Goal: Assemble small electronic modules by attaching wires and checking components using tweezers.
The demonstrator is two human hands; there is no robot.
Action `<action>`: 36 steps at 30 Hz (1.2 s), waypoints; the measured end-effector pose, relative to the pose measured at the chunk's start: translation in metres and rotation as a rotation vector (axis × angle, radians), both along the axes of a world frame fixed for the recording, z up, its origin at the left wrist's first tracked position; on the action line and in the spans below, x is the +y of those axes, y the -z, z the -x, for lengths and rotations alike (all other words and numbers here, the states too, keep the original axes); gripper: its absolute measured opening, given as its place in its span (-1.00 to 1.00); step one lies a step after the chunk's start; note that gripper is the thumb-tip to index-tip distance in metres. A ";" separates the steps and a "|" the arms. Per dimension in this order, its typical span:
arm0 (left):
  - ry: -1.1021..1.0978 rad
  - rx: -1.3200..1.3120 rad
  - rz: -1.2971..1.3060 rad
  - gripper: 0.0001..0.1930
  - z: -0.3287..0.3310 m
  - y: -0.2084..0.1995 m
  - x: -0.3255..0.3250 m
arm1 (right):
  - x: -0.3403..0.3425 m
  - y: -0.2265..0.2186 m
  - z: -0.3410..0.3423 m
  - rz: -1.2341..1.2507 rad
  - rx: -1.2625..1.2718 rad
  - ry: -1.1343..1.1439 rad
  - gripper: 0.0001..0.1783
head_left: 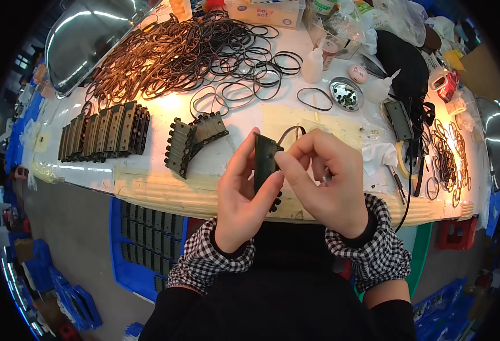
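Observation:
Over the table's near edge, my left hand (239,199) holds a dark green plastic block with small wheels along its edge (264,162), upright between thumb and fingers. My right hand (332,179) is closed at the block's right side, thumb and forefinger pinching a black rubber band (291,131) whose loop rises above the fingertips. Just left of my left hand lie two similar wheeled blocks, one (180,148) leaning against the other (210,133). Farther left, several more blocks (105,133) stand in a tight row. My palms and fingers hide part of the held block.
Behind my hands spreads a large heap of black rubber bands (187,51). A round dish of small dark parts (345,94), a white squeeze bottle (312,65) and a screwdriver (396,184) lie rightward. Below the table, a blue bin (116,244) holds more blocks.

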State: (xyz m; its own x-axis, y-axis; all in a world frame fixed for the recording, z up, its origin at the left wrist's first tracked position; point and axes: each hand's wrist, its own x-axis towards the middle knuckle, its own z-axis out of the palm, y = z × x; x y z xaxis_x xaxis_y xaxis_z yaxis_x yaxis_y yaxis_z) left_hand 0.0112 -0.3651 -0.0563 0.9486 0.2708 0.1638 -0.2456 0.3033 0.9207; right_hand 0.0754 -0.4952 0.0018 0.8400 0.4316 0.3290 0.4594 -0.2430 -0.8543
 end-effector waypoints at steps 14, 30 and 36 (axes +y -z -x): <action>0.353 0.166 0.313 -0.54 0.003 0.005 0.015 | -0.011 0.006 -0.009 0.075 -0.106 -0.157 -0.83; 0.315 0.173 0.303 -0.45 0.004 -0.002 0.010 | -0.011 0.006 -0.003 0.032 -0.371 -0.009 -0.80; 0.168 0.224 0.466 -0.49 -0.001 -0.008 0.010 | -0.004 0.023 0.028 0.209 -0.537 -0.077 -0.67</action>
State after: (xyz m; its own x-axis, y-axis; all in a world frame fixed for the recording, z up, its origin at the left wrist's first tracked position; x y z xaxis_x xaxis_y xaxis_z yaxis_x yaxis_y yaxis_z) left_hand 0.0120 -0.3553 -0.0485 0.9829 0.1078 -0.1491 0.0287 0.7104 0.7032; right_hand 0.0476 -0.4995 -0.0210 0.5421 0.5867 0.6016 0.8384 -0.3299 -0.4338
